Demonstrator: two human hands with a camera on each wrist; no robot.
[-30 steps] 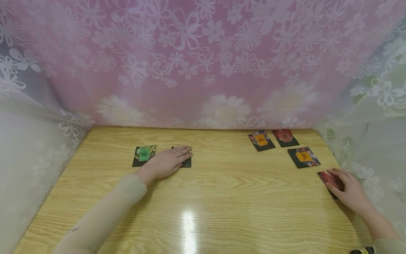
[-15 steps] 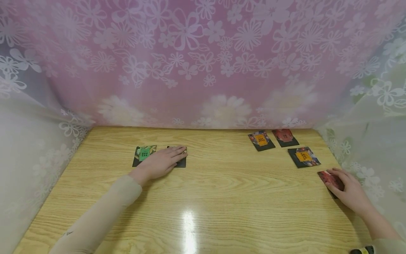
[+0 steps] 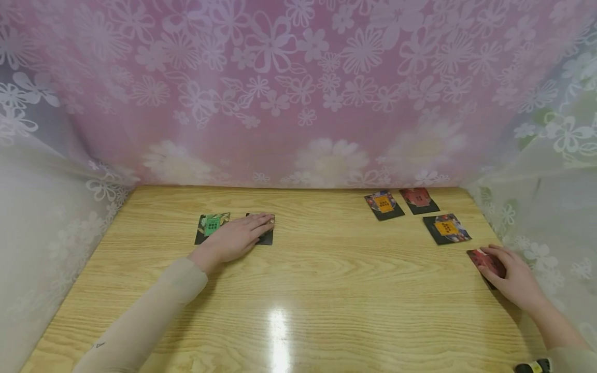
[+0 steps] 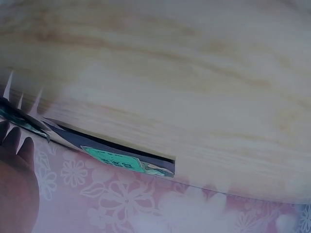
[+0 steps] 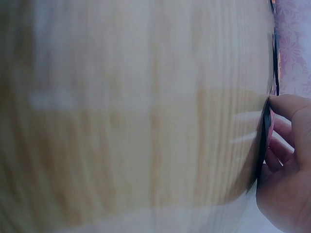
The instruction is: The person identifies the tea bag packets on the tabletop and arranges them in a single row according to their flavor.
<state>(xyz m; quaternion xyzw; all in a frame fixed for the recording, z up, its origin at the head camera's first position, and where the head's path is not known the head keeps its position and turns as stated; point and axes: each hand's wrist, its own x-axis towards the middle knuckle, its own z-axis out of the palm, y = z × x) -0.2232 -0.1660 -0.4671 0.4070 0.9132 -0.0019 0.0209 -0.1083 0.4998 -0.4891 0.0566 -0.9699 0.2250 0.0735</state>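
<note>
My left hand (image 3: 233,239) rests with extended fingers on a dark flat packet (image 3: 267,239), covering most of its top. Just left of it lies a packet with a green label (image 3: 212,226), partly behind the hand; the left wrist view has this green-labelled packet (image 4: 116,158) edge-on beside the fingers. At the table's right side my right hand (image 3: 517,277) holds a red and black packet (image 3: 480,259), thumb at its near side and fingers bent over its far side. From the right wrist, the hand (image 5: 286,160) is seen with thumb and fingertips at the packet's edge.
Two orange-labelled packets (image 3: 384,205) (image 3: 448,229) and a red-labelled packet (image 3: 420,200) lie at the back right of the wooden table (image 3: 317,290). Floral curtains (image 3: 298,93) border the back and sides. A small black object with a yellowish band (image 3: 534,367) sits at the bottom right.
My left hand has slid slightly left, drawing the packet under its fingers closer to the green-labelled one. My right hand has stayed in place.
</note>
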